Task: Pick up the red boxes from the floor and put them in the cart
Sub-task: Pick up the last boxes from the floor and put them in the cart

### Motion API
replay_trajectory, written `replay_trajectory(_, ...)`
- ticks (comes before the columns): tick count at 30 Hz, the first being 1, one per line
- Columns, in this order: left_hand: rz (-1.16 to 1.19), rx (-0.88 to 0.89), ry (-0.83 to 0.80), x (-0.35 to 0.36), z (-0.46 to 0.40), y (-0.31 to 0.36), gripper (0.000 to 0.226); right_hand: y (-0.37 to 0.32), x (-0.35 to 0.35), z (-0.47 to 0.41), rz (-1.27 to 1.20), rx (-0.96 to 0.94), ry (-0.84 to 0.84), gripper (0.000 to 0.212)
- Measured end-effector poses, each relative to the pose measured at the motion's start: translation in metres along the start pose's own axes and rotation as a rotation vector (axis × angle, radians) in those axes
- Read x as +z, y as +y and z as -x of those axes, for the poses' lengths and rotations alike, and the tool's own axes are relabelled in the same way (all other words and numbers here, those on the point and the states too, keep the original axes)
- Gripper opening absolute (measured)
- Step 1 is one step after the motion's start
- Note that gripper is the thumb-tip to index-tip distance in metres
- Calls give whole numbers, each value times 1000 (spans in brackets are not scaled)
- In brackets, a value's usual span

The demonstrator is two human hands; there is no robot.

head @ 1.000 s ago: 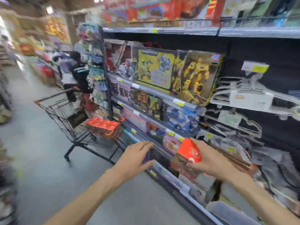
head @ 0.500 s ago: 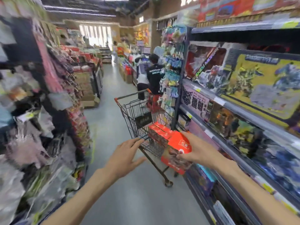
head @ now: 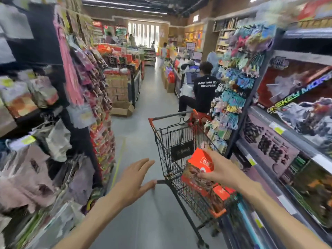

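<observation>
My right hand [head: 220, 170] grips a red box [head: 200, 163] with a white logo and holds it over the near end of the black wire cart [head: 172, 141]. More red boxes [head: 221, 194] lie stacked inside the cart's near end, below the held one. My left hand [head: 133, 178] hovers open with fingers spread, just left of the cart's near corner and above the grey floor. The cart stands along the right-hand shelves, its orange-tipped handle at the far end.
Toy shelves [head: 291, 133] line the right side close to the cart. Racks of hanging goods [head: 75, 105] crowd the left. A person in a black shirt [head: 203, 92] crouches beyond the cart. An open cardboard box [head: 122, 109] sits on the aisle floor farther ahead.
The view has swung left from the toy shelves to face down the aisle. My right hand has carried the red box up to and over the cart. My left hand has stayed open alongside.
</observation>
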State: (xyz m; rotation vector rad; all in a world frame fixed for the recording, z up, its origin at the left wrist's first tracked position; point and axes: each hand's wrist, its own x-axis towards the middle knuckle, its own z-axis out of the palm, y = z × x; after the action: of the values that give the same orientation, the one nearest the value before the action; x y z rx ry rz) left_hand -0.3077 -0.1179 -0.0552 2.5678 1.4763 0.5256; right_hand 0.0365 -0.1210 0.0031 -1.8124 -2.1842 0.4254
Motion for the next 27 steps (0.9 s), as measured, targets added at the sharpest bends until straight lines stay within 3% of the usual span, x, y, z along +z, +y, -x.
replay_trajectory(11,15,173,-139,37,-255,-137,73,64,19,-207,-32,206,47,92)
replay_trajectory(20,55,374,-255,121,-425,-164,72,131,56,-317,-42,427,73,100)
replay_trajectory(27,91,420,-436,215,-521,-185,70,220,143,-402,-19,521,-1,108)
